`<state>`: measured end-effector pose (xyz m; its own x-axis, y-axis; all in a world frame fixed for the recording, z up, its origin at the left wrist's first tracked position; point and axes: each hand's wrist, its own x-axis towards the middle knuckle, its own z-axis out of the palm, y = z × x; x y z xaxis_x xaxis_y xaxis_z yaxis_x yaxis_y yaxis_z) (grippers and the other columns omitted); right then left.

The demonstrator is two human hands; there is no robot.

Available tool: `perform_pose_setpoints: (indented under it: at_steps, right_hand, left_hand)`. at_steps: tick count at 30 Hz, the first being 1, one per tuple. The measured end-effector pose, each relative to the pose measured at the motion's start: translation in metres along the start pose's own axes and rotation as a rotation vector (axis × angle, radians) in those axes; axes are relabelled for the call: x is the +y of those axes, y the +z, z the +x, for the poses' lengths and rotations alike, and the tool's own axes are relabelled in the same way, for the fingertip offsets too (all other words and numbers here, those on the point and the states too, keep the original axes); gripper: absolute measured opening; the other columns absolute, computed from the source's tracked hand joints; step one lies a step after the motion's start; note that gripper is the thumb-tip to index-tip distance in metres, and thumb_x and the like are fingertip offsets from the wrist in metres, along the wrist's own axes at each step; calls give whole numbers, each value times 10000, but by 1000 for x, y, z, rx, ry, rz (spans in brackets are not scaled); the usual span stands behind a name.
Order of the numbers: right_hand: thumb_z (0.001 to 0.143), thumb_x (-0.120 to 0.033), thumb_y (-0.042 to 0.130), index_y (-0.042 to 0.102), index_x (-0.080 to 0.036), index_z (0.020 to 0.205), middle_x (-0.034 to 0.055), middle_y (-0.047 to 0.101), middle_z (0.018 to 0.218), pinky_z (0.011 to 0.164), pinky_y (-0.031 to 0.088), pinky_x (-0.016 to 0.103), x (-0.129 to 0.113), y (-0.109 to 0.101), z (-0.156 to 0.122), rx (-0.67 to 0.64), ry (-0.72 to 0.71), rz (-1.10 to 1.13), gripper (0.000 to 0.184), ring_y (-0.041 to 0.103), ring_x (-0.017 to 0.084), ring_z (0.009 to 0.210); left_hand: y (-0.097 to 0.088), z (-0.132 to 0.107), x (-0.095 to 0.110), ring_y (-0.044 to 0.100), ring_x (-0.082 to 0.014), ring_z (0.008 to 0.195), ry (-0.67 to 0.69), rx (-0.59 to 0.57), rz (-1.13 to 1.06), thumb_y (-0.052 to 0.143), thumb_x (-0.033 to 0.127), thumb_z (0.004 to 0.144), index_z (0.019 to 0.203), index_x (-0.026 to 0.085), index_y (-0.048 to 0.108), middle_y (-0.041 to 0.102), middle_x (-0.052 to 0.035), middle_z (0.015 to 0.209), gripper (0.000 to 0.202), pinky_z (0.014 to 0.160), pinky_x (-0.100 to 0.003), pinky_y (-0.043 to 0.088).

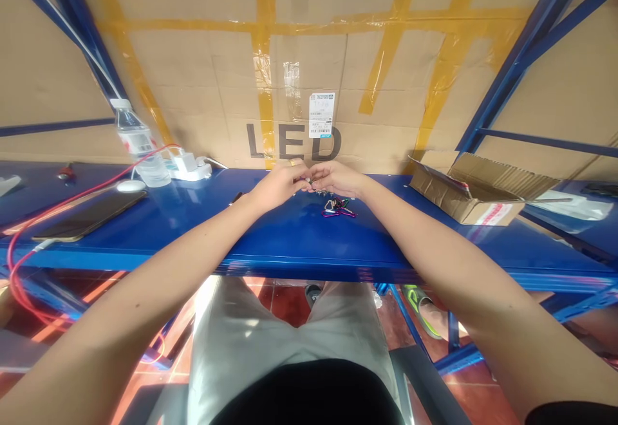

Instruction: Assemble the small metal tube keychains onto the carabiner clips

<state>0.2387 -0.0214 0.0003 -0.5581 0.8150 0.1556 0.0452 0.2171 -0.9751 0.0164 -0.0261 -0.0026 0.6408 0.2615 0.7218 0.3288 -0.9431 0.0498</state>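
My left hand and my right hand meet above the far part of the blue table. Between their fingertips is a small dark metal piece, too small to name, and both hands are closed on it. Just below my right hand lie several small metal parts, partly covered by its fingers. Nearer to me is a little heap of coloured carabiner clips, purple, green and pale. A dark slim object shows beside my left wrist, mostly hidden.
At left stand a water bottle and a white power strip; a phone lies there with a red cable. An open cardboard box sits at right. Behind the table rises a large taped carton. Blue posts flank it.
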Motion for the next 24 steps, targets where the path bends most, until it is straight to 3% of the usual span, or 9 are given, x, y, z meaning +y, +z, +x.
perform_pose_setpoints:
  at_steps: [10,16,24]
  right_hand:
    - [678,-48,791,788,-159,913,17,766,831,823,554,301,-2,1,-2,-31,-33,-15,260,690,135,777]
    - [687,-57,781,786,-180,918,18,760,857,870,538,337,-1,0,-2,-28,-43,-42,262,694,156,835]
    - [643,-64,810,789,-186,901,14,770,860,858,555,325,0,-2,0,-1,-75,-7,286,701,157,825]
  left_hand:
    - [4,-2,0,621,-221,905,26,-25,-21,634,280,964,951,196,689,619,-77,975,101,818,-366,506]
    - [3,-1,3,618,-231,946,-8,-52,-6,655,273,951,967,204,686,614,-77,993,78,853,-378,506]
    - [-3,-3,11,608,-205,887,-22,-73,48,630,293,970,1008,201,659,594,-81,1038,103,822,-349,500]
